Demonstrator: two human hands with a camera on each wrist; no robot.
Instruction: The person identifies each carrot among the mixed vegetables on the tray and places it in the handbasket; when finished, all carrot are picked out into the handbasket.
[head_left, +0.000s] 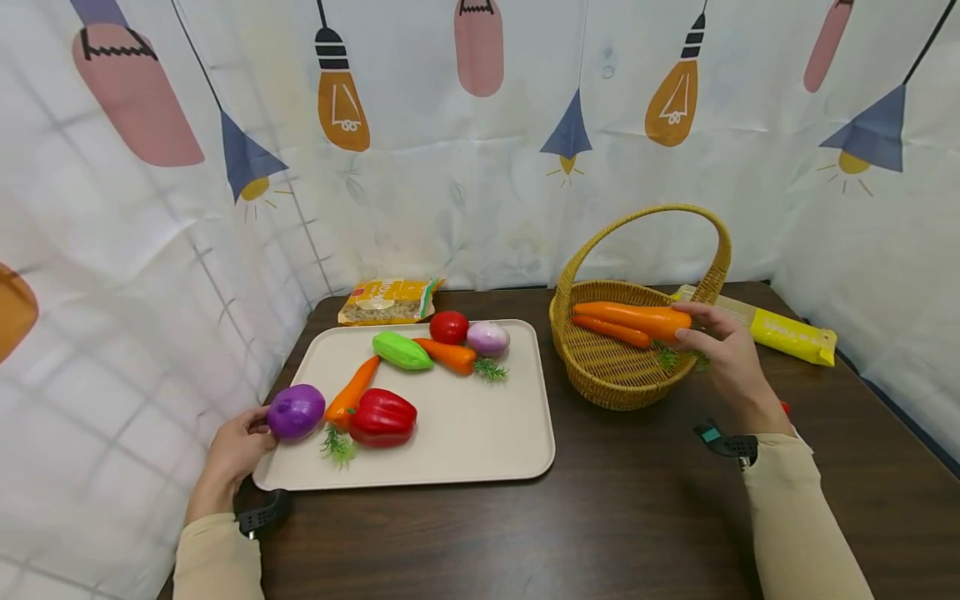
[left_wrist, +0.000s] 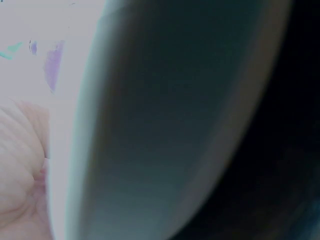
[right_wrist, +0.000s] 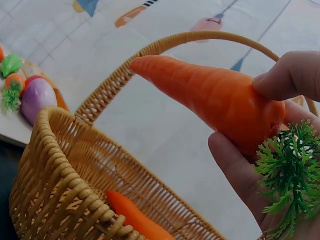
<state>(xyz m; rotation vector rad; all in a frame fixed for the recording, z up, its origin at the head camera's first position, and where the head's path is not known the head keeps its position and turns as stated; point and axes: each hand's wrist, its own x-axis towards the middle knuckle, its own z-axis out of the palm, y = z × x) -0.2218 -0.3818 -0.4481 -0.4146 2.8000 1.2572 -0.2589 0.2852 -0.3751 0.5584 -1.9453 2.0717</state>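
My right hand (head_left: 722,354) pinches the thick end of an orange carrot (head_left: 633,317) above the wicker basket (head_left: 617,395); in the right wrist view the thumb and fingers of the hand (right_wrist: 287,95) hold the carrot (right_wrist: 215,97), with its green leaves (right_wrist: 292,175) hanging below. Another carrot (head_left: 611,331) lies inside the basket. At the beige tray's (head_left: 480,433) left edge, my left hand (head_left: 236,450) has its fingers curled at the rim, beside a round purple vegetable (head_left: 297,412) that partly hides them. The left wrist view shows mostly a blurred rim and part of the hand (left_wrist: 20,170).
On the tray are a red pepper (head_left: 383,418), a carrot (head_left: 352,392), a green vegetable (head_left: 402,351), another carrot (head_left: 448,356), a tomato (head_left: 449,327) and a light purple onion (head_left: 488,339). An orange food packet (head_left: 390,302) stands behind it. A yellow package (head_left: 791,335) lies right of the basket.
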